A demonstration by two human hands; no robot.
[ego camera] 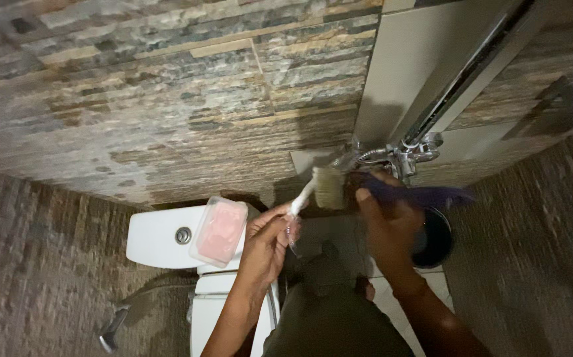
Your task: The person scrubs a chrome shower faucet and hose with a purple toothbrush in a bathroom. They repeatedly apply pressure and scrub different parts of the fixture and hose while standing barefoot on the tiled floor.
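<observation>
Brush (323,188) gripped by left fingers (280,225); right fingers (372,211) clamp purple cloth (425,196) (pink tub (220,230) nearby).

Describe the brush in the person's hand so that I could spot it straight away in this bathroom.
Start at the white toilet tank low on the stone-patterned wall, and look right to the chrome tap. Just left of that tap, the left hand holds the brush up by its white handle. Its broad pale bristle head sets it apart from the purple cloth in the right hand beside it.
</observation>
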